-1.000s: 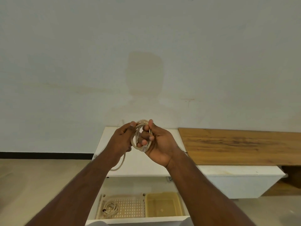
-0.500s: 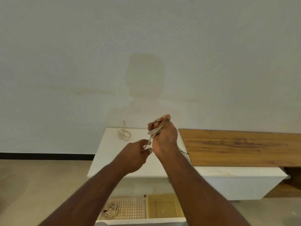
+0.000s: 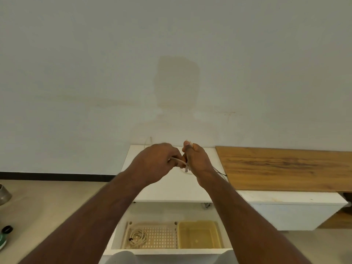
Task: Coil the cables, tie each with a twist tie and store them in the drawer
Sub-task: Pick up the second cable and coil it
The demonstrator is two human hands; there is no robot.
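— While both hands are meeting above the white table (image 3: 167,189), the pale cable (image 3: 177,160) is stretching between them.
— Right, the left hand (image 3: 156,161) is pinching one end with curled fingers, and the right hand (image 3: 197,159) is gripping the bunched remainder, a plug poking out on top.
— Below, the drawer (image 3: 171,251) is standing open, one coiled cable (image 3: 138,237) lying in the perforated tray (image 3: 162,239).
— And a yellow bin (image 3: 199,237) is sitting just beside that tray, wooden board (image 3: 285,166) off right.
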